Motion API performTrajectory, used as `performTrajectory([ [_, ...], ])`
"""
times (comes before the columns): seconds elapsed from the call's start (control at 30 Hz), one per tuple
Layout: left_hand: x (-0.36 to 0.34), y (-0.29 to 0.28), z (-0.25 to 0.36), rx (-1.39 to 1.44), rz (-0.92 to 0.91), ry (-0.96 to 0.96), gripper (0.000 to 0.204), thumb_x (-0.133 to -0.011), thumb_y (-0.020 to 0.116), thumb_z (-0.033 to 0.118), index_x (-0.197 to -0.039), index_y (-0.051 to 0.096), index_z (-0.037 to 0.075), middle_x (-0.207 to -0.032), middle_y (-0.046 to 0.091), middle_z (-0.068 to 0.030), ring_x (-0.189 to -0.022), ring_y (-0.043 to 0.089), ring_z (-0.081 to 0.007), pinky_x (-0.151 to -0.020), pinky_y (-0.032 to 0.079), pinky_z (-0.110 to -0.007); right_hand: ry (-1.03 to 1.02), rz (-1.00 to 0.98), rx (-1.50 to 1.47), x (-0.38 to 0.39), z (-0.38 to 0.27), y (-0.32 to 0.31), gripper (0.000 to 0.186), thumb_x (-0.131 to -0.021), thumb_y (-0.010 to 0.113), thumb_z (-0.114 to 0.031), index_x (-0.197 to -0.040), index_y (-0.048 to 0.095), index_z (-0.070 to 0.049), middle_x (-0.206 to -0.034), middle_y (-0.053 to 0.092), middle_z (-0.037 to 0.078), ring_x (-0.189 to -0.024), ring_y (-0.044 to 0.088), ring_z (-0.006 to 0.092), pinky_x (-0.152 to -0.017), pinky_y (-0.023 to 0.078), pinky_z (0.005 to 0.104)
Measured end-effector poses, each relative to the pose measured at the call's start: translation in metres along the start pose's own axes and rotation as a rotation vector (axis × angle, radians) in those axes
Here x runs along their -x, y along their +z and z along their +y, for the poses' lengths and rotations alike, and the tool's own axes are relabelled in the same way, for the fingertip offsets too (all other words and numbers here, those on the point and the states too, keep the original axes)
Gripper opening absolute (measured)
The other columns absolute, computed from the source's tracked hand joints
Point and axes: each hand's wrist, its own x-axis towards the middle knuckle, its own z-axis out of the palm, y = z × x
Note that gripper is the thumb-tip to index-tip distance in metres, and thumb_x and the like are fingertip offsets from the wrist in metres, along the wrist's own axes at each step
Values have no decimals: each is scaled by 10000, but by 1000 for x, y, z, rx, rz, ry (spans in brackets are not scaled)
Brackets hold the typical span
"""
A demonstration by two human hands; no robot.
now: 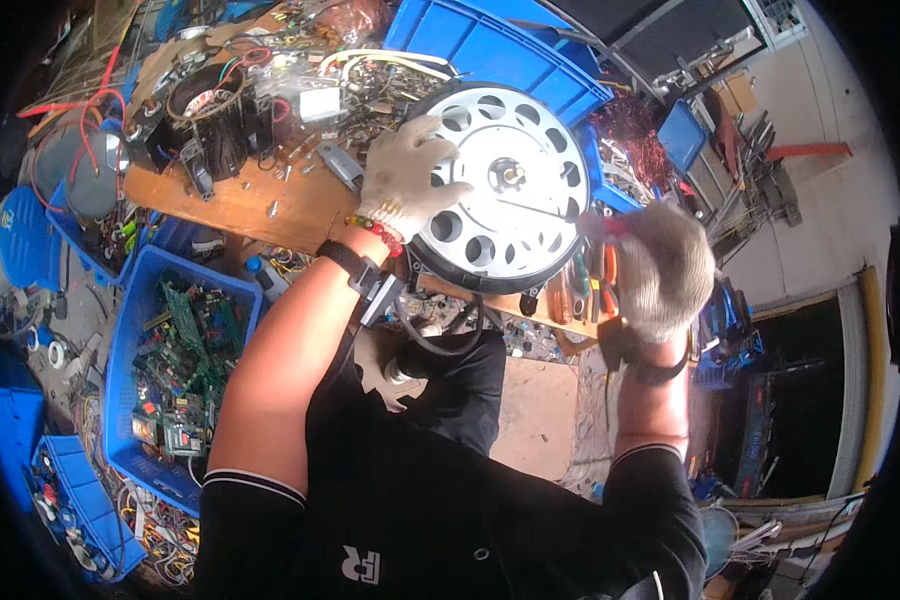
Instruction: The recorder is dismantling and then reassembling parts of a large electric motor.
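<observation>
A round white metal wheel [490, 165] with a ring of holes, a black rim and a brass-coloured hub nut lies on the wooden bench top. My left hand [410, 170], in a pale knit glove, grips its left side, fingers and thumb resting over the face. At the wheel's right, my gloved right hand [665, 270] is closed and smeared by motion. It holds what looks like a screwdriver [540, 209], whose thin shaft reaches over the wheel toward the hub; a reddish handle shows partly at the fist. A black cable [440, 350] hangs below the wheel.
Several hand tools [585, 285] lie at the bench's right edge. A motor housing [210, 110] and small scrap sit on the bench's left. A blue crate [510, 60] stands behind the wheel; a blue basket of circuit boards [120, 420] is at my left. A wooden board [535, 415] lies below.
</observation>
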Motion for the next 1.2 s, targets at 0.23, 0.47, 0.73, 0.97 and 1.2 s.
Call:
performTrajectory([
  [0.23, -4, 4, -1, 43, -32, 8, 425, -671, 917, 280, -1010, 754, 82, -1402, 607, -162, -1318, 567, -358, -1127, 455, -464, 657, 423, -242, 116, 20, 27, 252, -1011, 606, -13, -1260, 579, 15, -1180, 680, 129, -1000, 692, 169, -900, 571, 311],
  [0.47, -1, 9, -11, 12, -31, 53, 413, -682, 916, 236, -1031, 744, 98, -1443, 562, -166, -1359, 520, -362, -1143, 436, -463, 779, 548, -304, 142, 18, 69, 255, -1032, 607, -79, -1262, 573, 25, -1165, 653, 135, -911, 694, 181, -849, 573, 323],
  [0.73, -2, 8, -1, -14, -83, 32, 405, -712, 905, 201, -1062, 730, 96, -1476, 540, -164, -1420, 463, -361, -1176, 402, -468, 670, 462, -189, 154, 30, 88, 295, -974, 695, -44, -1248, 610, 28, -1134, 689, 184, -1011, 707, 262, -888, 564, 355],
  [0.97, -3, 9, -3, -34, -66, 60, 425, -701, 920, 224, -1053, 729, 84, -1430, 562, -167, -1364, 506, -363, -1147, 423, -473, 822, 289, -211, 149, 15, 76, 260, -998, 705, -132, -1203, 635, 13, -913, 722, 121, -804, 724, 211, -758, 581, 345],
  [1.2, 1, 12, -4, -16, -54, 52, 457, -694, 930, 190, -1086, 716, 92, -1429, 550, -156, -1353, 513, -349, -1124, 455, -453, 1240, 438, -766, 131, 24, 63, 321, -1086, 555, -331, -1028, 615, -21, -630, 597, 46, -482, 509, 106, -455, 393, 254],
])
